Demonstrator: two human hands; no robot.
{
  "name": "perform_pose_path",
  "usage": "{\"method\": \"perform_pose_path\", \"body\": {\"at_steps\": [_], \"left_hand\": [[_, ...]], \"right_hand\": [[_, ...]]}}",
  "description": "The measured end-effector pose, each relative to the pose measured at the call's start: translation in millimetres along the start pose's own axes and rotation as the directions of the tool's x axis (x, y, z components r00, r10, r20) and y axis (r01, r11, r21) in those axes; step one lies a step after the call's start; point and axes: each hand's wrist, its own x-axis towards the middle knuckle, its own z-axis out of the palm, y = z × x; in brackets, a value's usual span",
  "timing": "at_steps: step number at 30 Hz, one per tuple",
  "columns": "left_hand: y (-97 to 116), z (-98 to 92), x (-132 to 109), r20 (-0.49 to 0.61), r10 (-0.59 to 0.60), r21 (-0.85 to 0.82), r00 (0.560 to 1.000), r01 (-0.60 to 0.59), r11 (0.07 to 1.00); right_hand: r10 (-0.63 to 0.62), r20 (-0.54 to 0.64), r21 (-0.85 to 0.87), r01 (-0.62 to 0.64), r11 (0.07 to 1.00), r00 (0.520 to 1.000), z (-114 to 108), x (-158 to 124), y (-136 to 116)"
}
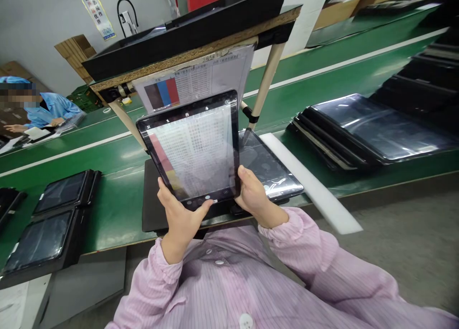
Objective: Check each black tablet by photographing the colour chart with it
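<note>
One long green bench [118, 209] carries most of what is near, passing beneath a raised shelf [197, 48] of particle board on pale legs. On top of the shelf sits a wide black tray [193, 25]. Beyond the shelf's left leg a co-worker in blue [59, 106] bends over some items. Well to the right of the shelf lies a broad pile of dark tablets [383, 128]; to its left, nearer the person, two smaller stacks of tablets [43, 238] lie close together.

Below the shelf's front edge hangs a printed chart [222, 75] with colour blocks. Near the shelf's right leg a white strip [311, 185] slants toward the person and juts past the bench edge, with a glossy flat tablet [265, 161] just beside it.

In front of the shelf and lower than it is the held tablet [193, 152], seemingly raised off the bench, its screen toward the person and showing rows of print with red and yellow patches. Its long axis runs up and away from the person toward the shelf, the top edge dipping to the left. Neither hand is nearer, as both touch its lower part.

The left hand [181, 219] curls partly closed around the lower left corner, thumb over the bottom border. The right hand [253, 192] clasps the lower right edge, thumb at the side; its other fingers are largely hidden.
</note>
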Motion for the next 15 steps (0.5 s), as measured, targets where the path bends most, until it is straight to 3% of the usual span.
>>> {"method": "perform_pose_path", "body": {"at_steps": [9,15], "left_hand": [[-1.6,1.4,-0.7,-0.011,-0.057,-0.041,0.998,0.056,0.998],[-14.4,2.3,-4.2,-0.008,-0.001,-0.040,1.000,0.001,0.999]], "right_hand": [[0.012,0.022,0.007,-0.012,1.000,1.000,0.9,0.5,-1.9],[-0.017,0.045,-0.032,0.018,0.999,0.999,0.6,-1.6,8.1]]}}
